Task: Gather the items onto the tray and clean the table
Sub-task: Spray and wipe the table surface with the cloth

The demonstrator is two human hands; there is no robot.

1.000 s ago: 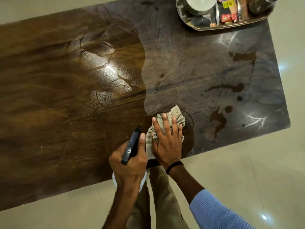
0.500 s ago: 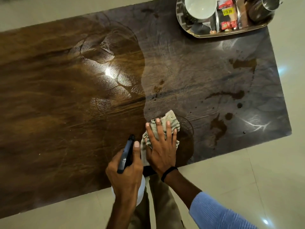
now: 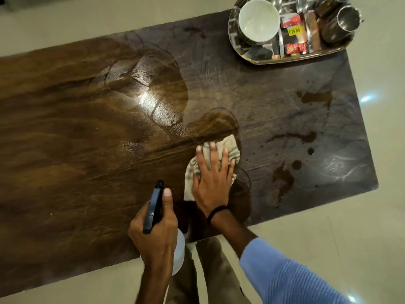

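Wet table (image 3: pixel 87 150), cloth (image 3: pixel 228 148) flat under R hand (image 3: pixel 213 185)

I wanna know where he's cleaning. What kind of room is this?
Probably a home living or dining room: a long dark wooden table on shiny cream floor tiles, with a steel tray holding a white cup.

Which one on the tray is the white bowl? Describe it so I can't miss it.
Find the steel tray at the table's far right corner. The white bowl sits at the tray's left end, beside the red packets. It is the only white, wide-mouthed vessel; the steel cups at the other end are metal.
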